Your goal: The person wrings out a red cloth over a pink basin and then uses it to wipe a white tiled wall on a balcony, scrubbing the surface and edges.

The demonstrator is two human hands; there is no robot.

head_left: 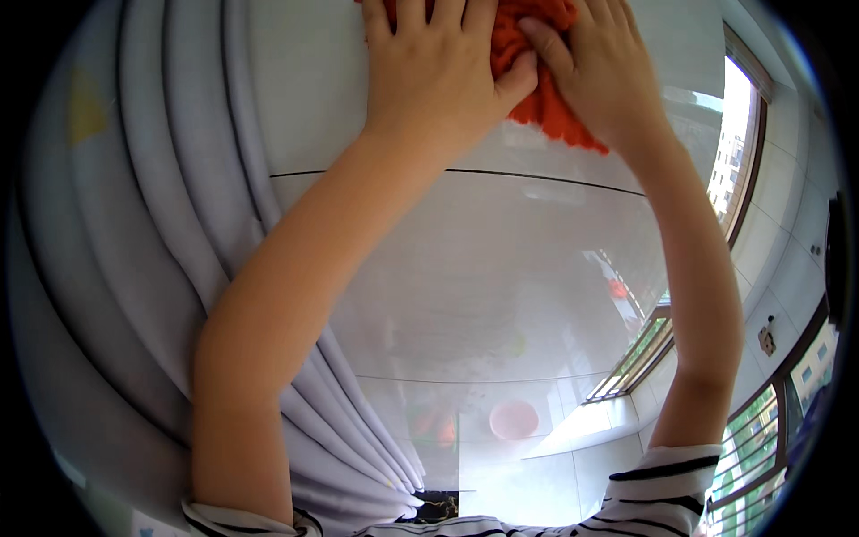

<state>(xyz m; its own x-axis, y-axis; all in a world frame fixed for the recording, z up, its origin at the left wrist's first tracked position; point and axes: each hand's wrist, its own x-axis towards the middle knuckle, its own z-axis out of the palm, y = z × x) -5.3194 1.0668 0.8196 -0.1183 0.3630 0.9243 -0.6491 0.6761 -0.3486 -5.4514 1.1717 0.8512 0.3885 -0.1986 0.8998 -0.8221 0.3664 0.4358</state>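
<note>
Both of my arms reach up to a glossy, pale tiled wall. My left hand lies spread over a red-orange cloth, its fingertips cut off by the top edge of the view. Close by on the right, my right hand rests on the same cloth, with its thumb pointing towards my left thumb. Between the hands the cloth is bunched, and its ragged lower edge hangs below them against the tiles. Neither hand shows a clear grip around the cloth. A dark joint line crosses the wall below the hands.
A long grey curtain hangs in folds along the left, passing behind my left forearm. Windows with brown frames stand at the right. A pink round thing shows low in the middle, possibly reflected. A black marbled strip lies by the curtain's bottom.
</note>
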